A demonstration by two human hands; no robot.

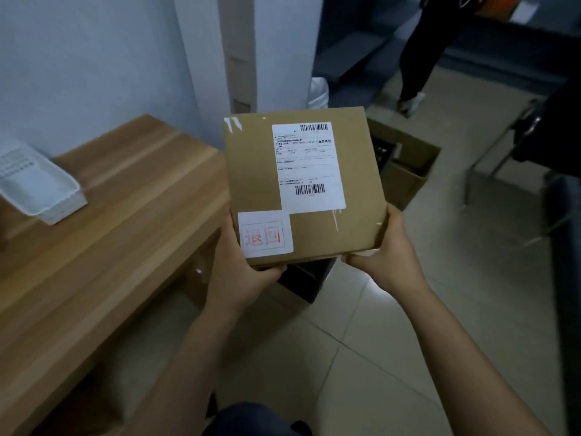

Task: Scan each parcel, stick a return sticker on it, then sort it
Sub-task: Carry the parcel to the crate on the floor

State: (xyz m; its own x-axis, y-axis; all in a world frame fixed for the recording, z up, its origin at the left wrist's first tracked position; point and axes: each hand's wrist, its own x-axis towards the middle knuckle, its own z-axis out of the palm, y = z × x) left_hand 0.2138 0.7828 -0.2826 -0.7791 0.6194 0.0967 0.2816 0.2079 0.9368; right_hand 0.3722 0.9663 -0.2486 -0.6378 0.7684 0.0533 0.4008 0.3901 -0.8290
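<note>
I hold a flat brown cardboard parcel in the air, to the right of the wooden table. A white shipping label with two barcodes covers its upper right. A white return sticker with red characters sits on its near left corner. My left hand grips the near left corner, fingers curled under the box. My right hand grips the near right corner, thumb along the side edge. Below the parcel stands an open cardboard box on the floor, partly hidden by it.
The wooden table runs along the left, with a white plastic tray at its far end. A dark box shows under the parcel. Another person's legs stand at the back right, near a metal-legged chair. The floor is tiled.
</note>
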